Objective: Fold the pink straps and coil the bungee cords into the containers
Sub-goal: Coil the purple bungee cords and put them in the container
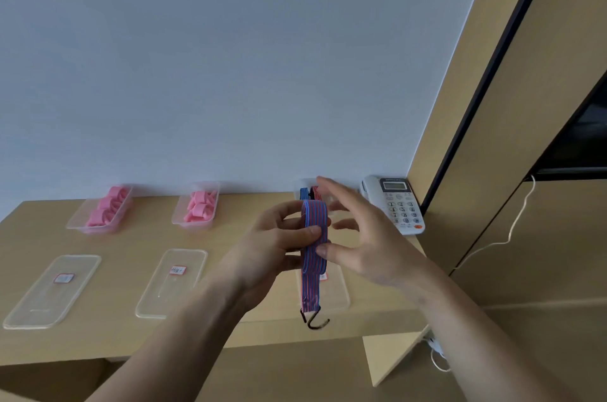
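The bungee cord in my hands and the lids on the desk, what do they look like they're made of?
The bungee cord, wrapped around the left hand, looks like woven elastic fabric: fine blue and red stripes, matte, bending softly. Its hooks look like dark metal wire, possibly coated. The lids look like thin clear plastic, glossy, with the desk showing through.

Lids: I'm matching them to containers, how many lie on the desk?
3: left lid, middle lid, and right lid partly hidden behind the bungee cord.
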`<state>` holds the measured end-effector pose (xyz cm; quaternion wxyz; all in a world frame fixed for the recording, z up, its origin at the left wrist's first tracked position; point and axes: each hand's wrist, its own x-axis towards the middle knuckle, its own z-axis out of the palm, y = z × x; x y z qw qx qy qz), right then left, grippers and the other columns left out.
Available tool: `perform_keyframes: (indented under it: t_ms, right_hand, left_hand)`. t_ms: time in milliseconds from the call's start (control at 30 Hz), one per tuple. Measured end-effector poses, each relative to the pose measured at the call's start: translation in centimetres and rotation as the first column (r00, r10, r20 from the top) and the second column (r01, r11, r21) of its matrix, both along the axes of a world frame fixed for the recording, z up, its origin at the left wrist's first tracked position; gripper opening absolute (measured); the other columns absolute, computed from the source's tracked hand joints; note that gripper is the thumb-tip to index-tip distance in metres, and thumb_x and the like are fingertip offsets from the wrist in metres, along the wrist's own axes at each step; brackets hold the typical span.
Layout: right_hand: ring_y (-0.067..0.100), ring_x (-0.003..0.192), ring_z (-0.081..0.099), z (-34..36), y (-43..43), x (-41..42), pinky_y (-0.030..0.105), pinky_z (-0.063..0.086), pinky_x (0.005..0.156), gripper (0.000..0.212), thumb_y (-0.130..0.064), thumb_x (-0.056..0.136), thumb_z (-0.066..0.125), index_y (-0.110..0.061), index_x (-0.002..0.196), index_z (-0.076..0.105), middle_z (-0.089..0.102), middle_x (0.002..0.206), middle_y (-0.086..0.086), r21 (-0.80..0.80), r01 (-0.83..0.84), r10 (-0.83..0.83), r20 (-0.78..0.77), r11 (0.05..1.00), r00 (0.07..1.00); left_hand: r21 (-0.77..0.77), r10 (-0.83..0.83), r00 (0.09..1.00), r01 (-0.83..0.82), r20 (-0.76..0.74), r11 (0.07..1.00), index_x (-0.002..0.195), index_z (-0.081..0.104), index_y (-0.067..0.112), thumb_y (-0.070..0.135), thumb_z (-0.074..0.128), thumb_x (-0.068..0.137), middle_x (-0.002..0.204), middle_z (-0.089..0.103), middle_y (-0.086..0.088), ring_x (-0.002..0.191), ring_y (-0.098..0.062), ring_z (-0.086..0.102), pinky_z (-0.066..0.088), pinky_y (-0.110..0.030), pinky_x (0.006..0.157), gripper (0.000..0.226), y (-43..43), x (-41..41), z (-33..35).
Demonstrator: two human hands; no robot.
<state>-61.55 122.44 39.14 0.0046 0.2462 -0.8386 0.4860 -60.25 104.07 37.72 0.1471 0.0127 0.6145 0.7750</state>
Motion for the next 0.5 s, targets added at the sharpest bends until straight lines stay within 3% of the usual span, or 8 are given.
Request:
perform_keyframes:
  t_ms: [67,200,267,400,500]
  right_hand:
    - [0.004,0.122,0.055,0.3,0.2,-0.4,0.039,0.047,0.103,0.073,-0.004,0.078,0.082,-0.021,0.142,0.051,0.062,0.13,-0.009,0.023,-0.039,0.038,0.069,0.999,0.997]
    - [0.013,0.111,0.065,0.9,0.3,-0.9,0.042,0.05,0.102,0.067,0.004,0.069,0.085,-0.017,0.128,0.062,0.07,0.119,-0.002,-0.08,0.049,-0.047,0.029,0.996,0.998]
    - [0.018,0.105,0.068,0.9,0.3,-1.3,0.044,0.052,0.099,0.069,0.01,0.066,0.084,-0.016,0.127,0.062,0.068,0.118,0.006,-0.139,0.074,-0.069,0.038,0.987,0.997]
    - [0.02,0.102,0.068,0.8,0.4,-1.7,0.044,0.056,0.095,0.072,0.011,0.066,0.084,-0.024,0.124,0.062,0.065,0.115,0.008,-0.207,0.077,-0.076,0.012,0.975,0.997]
    - [0.019,0.104,0.067,0.8,0.3,-1.8,0.042,0.056,0.094,0.068,0.009,0.068,0.084,-0.022,0.125,0.063,0.065,0.116,0.004,-0.253,0.101,-0.103,0.004,0.962,0.995]
  left_hand:
    - [-0.011,0.01,1.0,-0.01,0.011,1.0,0.129,0.065,0.008,0.015,0.076,0.076,0.119,0.076,-0.016,0.091,-0.027,0.072,0.061,-0.039,0.073,0.055,0.1,0.0,0.0]
    - [0.04,0.022,0.996,-0.026,0.082,0.999,0.126,0.066,0.003,0.029,0.079,0.079,0.115,0.076,-0.021,0.095,-0.033,0.075,0.061,-0.037,0.074,0.056,0.2,0.2,-0.3]
    - [0.02,-0.01,0.997,0.008,0.073,1.0,0.117,0.073,0.004,0.042,0.073,0.084,0.109,0.076,-0.022,0.1,-0.037,0.075,0.063,-0.04,0.081,0.051,0.2,0.2,-0.6]
    - [-0.131,0.012,1.0,-0.012,-0.001,0.991,0.11,0.077,0.005,0.059,0.06,0.087,0.104,0.078,-0.021,0.107,-0.033,0.074,0.056,-0.04,0.101,0.061,0.5,0.0,-1.0]
    - [-0.154,0.001,1.0,0.0,0.007,0.988,0.106,0.079,0.015,0.064,0.056,0.088,0.102,0.079,-0.016,0.107,-0.025,0.074,0.057,-0.033,0.087,0.057,0.4,0.1,-1.4]
